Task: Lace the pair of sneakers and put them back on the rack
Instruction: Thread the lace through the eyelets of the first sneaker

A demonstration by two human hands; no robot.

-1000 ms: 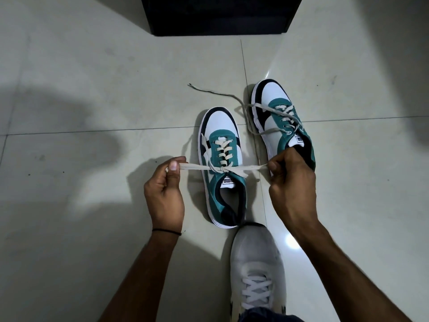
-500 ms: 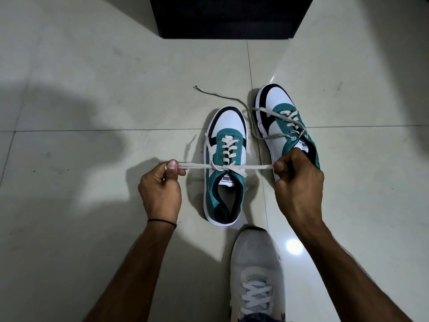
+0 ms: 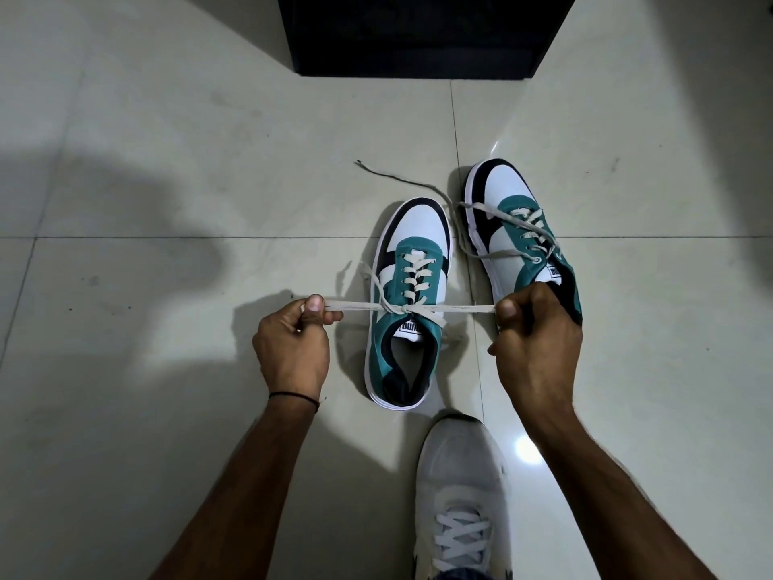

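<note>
Your left hand pinches 1 end of the cream lace between thumb and forefinger; your right hand is closed on the other end, thumb pressed to the curled fingers. The lace runs taut and level between your hands, crossing in a knot over the tongue of the near sneaker.

The near sneaker stands upright on the pale tiled floor, toe pointing away from you, between your 2 hands. Its toe is white with a black band around the front, the lacing panel and sides are teal, the collar lining is black, and a white tongue label carries dark lettering. The lace criss-crosses up all its visible eyelets.

The far sneaker, in the same colours, stands just to the right and a little farther off, its heel hidden behind your right hand. Its lace is loose, with 1 frayed end trailing left across the floor.

Your own white shoe stands just behind the near sneaker's heel. A dark rack stands at the top edge, well apart from both sneakers.
</note>
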